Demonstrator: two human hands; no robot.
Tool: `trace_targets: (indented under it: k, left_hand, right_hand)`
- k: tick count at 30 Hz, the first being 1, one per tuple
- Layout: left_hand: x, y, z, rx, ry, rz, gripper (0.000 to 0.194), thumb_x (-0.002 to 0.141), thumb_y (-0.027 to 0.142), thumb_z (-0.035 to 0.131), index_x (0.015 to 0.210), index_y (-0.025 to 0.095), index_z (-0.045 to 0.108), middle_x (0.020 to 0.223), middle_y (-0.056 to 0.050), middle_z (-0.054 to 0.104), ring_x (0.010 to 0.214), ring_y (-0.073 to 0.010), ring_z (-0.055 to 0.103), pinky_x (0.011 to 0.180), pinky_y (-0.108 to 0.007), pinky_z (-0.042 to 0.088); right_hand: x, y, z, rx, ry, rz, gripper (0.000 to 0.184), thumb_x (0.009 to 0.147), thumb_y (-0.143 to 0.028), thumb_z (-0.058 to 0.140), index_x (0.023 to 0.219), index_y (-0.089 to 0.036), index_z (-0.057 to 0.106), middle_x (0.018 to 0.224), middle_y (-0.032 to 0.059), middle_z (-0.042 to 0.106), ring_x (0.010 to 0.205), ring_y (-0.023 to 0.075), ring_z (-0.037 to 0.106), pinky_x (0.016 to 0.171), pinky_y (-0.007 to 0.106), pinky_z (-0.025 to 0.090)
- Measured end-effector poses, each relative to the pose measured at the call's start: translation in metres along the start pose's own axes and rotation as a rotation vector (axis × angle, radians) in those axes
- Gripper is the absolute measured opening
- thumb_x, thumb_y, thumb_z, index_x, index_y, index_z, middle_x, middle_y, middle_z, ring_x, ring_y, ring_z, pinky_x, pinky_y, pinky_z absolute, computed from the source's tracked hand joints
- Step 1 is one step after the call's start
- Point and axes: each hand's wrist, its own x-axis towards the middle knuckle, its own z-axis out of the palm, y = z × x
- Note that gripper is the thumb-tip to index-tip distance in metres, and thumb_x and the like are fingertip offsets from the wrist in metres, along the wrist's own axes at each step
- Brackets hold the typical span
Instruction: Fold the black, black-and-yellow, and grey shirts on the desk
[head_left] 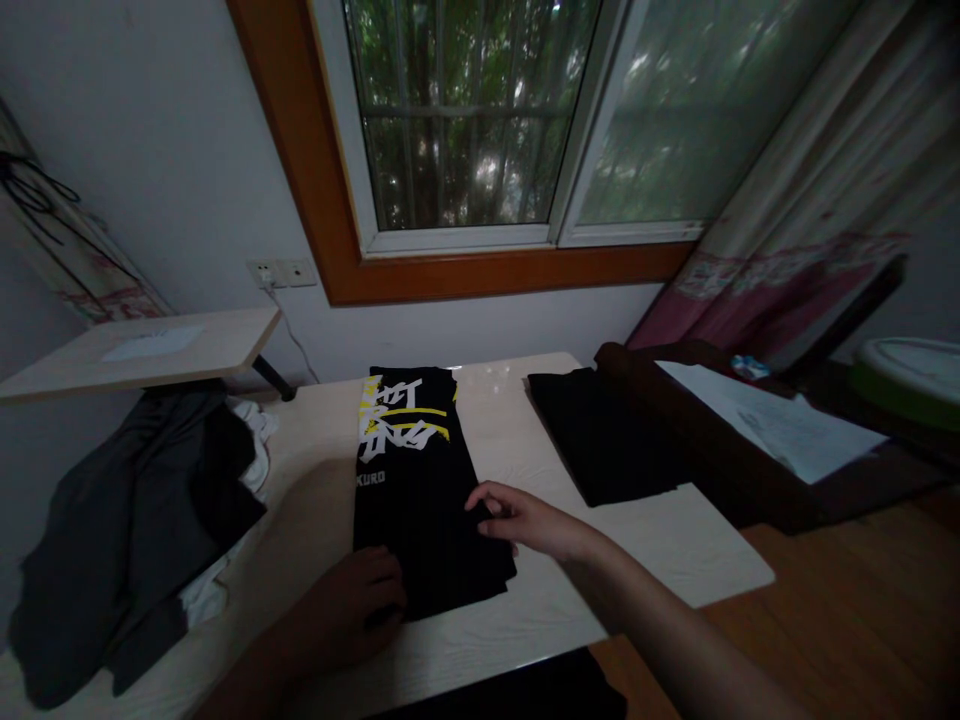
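A black T-shirt (420,480) with white and yellow print lies folded into a long strip on the pale table (675,545). My left hand (352,605) rests on its near left corner, fingers curled down onto the cloth. My right hand (525,520) lies at the strip's right edge, fingers bent and touching the fabric. Neither hand lifts the shirt.
A second folded black garment (600,435) lies to the right on the table. A heap of grey and white clothes (142,520) sits at the left. Papers (780,425) rest on a dark wooden piece at the right. A small raised tabletop (150,350) stands at the back left.
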Motion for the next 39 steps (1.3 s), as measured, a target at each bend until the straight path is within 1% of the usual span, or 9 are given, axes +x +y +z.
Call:
trace_targets:
  k: [5, 9, 11, 19, 23, 26, 31, 36, 39]
  left_hand:
    - [-0.003, 0.003, -0.013, -0.064, -0.068, -0.079, 0.021, 0.076, 0.004, 0.056, 0.085, 0.022, 0.059, 0.089, 0.0, 0.065, 0.085, -0.0148, 0.059, 0.072, -0.027, 0.042]
    - [-0.005, 0.004, -0.025, -0.139, -0.156, -0.136, 0.022, 0.072, 0.003, 0.056, 0.082, 0.022, 0.06, 0.088, 0.002, 0.065, 0.084, -0.0131, 0.06, 0.072, -0.025, 0.042]
    - [-0.004, 0.004, -0.027, -0.162, -0.195, -0.133, 0.023, 0.071, 0.002, 0.056, 0.082, 0.022, 0.061, 0.089, 0.002, 0.066, 0.084, -0.0128, 0.06, 0.072, -0.024, 0.042]
    - [0.006, 0.009, -0.028, -0.209, -0.246, -0.141, 0.021, 0.078, 0.007, 0.059, 0.085, 0.024, 0.067, 0.09, 0.002, 0.067, 0.085, -0.0128, 0.063, 0.073, -0.024, 0.045]
    - [0.009, 0.003, -0.032, -0.183, -0.165, -0.159, 0.027, 0.081, 0.007, 0.059, 0.097, 0.027, 0.068, 0.096, 0.001, 0.068, 0.089, -0.014, 0.064, 0.079, -0.027, 0.047]
    - [0.01, -0.002, -0.033, -0.126, -0.118, -0.152, 0.029, 0.082, 0.007, 0.058, 0.1, 0.027, 0.067, 0.098, 0.0, 0.067, 0.091, -0.0152, 0.064, 0.079, -0.029, 0.048]
    - [0.012, -0.011, -0.032, -0.059, -0.028, -0.091, 0.03, 0.088, 0.007, 0.054, 0.105, 0.028, 0.066, 0.103, -0.002, 0.067, 0.095, -0.0159, 0.064, 0.083, -0.03, 0.052]
    - [0.012, -0.045, -0.028, 0.17, 0.315, -0.061, 0.036, 0.096, 0.018, 0.055, 0.13, 0.03, 0.058, 0.141, -0.008, 0.056, 0.129, -0.0236, 0.053, 0.107, -0.044, 0.048]
    - [0.011, -0.072, -0.023, 0.303, 0.423, -0.136, 0.041, 0.098, 0.024, 0.054, 0.139, 0.029, 0.053, 0.15, -0.009, 0.05, 0.136, -0.0264, 0.049, 0.112, -0.048, 0.045]
  right_hand:
    - [-0.007, -0.004, -0.001, -0.052, -0.165, 0.151, 0.021, 0.083, -0.029, 0.07, 0.101, -0.019, 0.068, 0.074, -0.0061, 0.053, 0.048, 0.0048, 0.049, 0.042, 0.016, 0.036]
    - [-0.01, -0.012, -0.003, -0.079, -0.361, 0.234, 0.026, 0.083, -0.035, 0.073, 0.101, -0.017, 0.068, 0.068, -0.0051, 0.059, 0.048, 0.0069, 0.059, 0.043, 0.015, 0.032]
    - [-0.006, -0.013, -0.005, -0.084, -0.371, 0.231, 0.028, 0.083, -0.037, 0.073, 0.102, -0.017, 0.068, 0.066, -0.0047, 0.062, 0.047, 0.0085, 0.06, 0.046, 0.016, 0.035]
    - [0.056, 0.008, -0.023, -0.165, 0.356, -0.07, 0.024, 0.082, -0.023, 0.061, 0.104, -0.018, 0.069, 0.078, -0.0006, 0.066, 0.059, 0.0114, 0.059, 0.058, 0.024, 0.046]
    - [0.09, 0.005, -0.028, -0.349, 0.566, -0.187, 0.029, 0.083, -0.022, 0.064, 0.11, -0.021, 0.072, 0.098, 0.0041, 0.072, 0.085, 0.017, 0.066, 0.078, 0.029, 0.05]
    - [0.104, -0.004, -0.028, -0.471, 0.596, -0.214, 0.032, 0.084, -0.023, 0.068, 0.116, -0.024, 0.071, 0.104, 0.0048, 0.072, 0.092, 0.0183, 0.066, 0.083, 0.029, 0.049]
    - [0.114, -0.016, -0.025, -0.625, 0.528, -0.122, 0.04, 0.087, -0.022, 0.069, 0.127, -0.026, 0.064, 0.092, 0.0016, 0.07, 0.079, 0.0166, 0.064, 0.071, 0.026, 0.045]
    - [0.111, -0.017, -0.029, -0.663, 0.486, -0.101, 0.045, 0.09, -0.016, 0.062, 0.133, -0.025, 0.055, 0.089, -0.0001, 0.067, 0.081, 0.0164, 0.063, 0.072, 0.025, 0.042]
    - [0.105, -0.016, -0.032, -0.654, 0.489, -0.099, 0.039, 0.092, -0.015, 0.058, 0.13, -0.025, 0.053, 0.087, -0.0014, 0.065, 0.08, 0.0164, 0.062, 0.072, 0.025, 0.04]
